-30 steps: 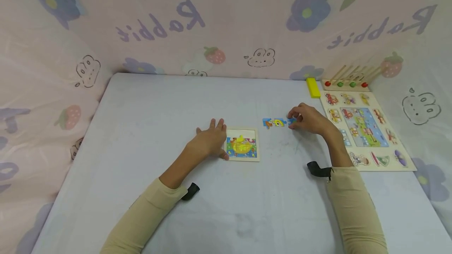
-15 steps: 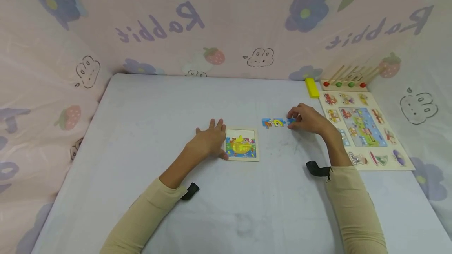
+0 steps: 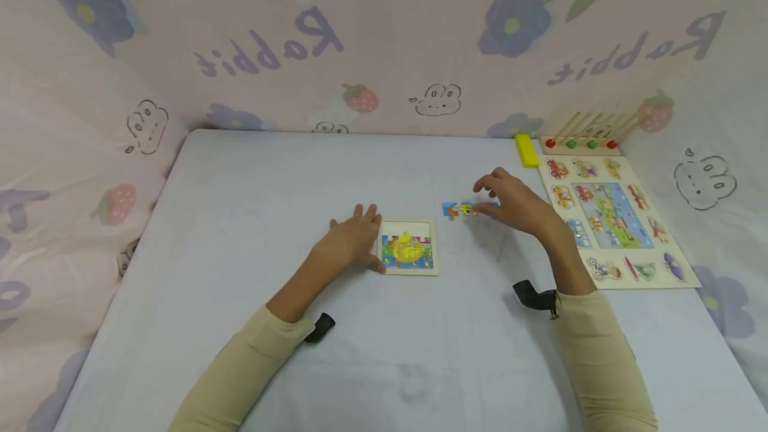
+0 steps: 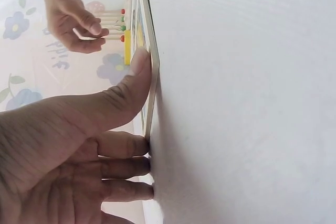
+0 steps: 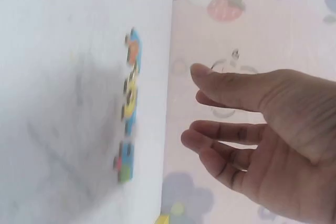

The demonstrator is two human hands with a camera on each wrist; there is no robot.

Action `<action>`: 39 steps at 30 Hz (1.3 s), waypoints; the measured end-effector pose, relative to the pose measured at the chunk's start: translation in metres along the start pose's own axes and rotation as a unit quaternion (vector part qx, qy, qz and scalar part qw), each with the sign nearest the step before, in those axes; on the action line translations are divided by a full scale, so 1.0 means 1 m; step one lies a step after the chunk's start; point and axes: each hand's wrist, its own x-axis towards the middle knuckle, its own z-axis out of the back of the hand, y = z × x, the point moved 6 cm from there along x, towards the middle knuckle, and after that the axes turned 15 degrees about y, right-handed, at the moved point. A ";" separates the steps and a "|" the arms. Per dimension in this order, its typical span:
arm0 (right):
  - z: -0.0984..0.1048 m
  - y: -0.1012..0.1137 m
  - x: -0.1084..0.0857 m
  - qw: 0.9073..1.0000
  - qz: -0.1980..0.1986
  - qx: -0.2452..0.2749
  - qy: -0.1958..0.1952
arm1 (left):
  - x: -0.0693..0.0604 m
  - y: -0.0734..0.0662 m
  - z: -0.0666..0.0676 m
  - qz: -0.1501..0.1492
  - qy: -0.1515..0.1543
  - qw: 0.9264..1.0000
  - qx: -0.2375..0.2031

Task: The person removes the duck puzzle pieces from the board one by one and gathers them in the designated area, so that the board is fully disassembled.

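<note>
L hand spread, fingers straight, thumb on rim of puzzle tray; no grip, so tray could prob. skid if bumped. Tray has duck pcs in lower part. Further R, 3 loose pcs on table; careless brush might scatter 'em. R hand above, fingers loosely bent, nothing held.

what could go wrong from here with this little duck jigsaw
The right hand hovers close above the loose jigsaw pieces, so it may knock their row askew. The left hand rests against the jigsaw frame; a push could slide it. With a gap along the top, the fitted pieces might then shift.
</note>
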 end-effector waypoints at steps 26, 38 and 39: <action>-0.082 0.114 0.043 0.990 0.109 -0.037 0.085 | 0.006 0.001 -0.002 0.014 -0.003 0.999 0.034; -0.089 0.121 0.052 0.987 0.124 -0.018 0.098 | 0.007 -0.001 -0.003 0.029 0.008 0.999 0.032; -0.090 0.121 0.053 0.988 0.119 -0.018 0.098 | 0.007 -0.001 -0.003 0.028 0.008 0.999 0.031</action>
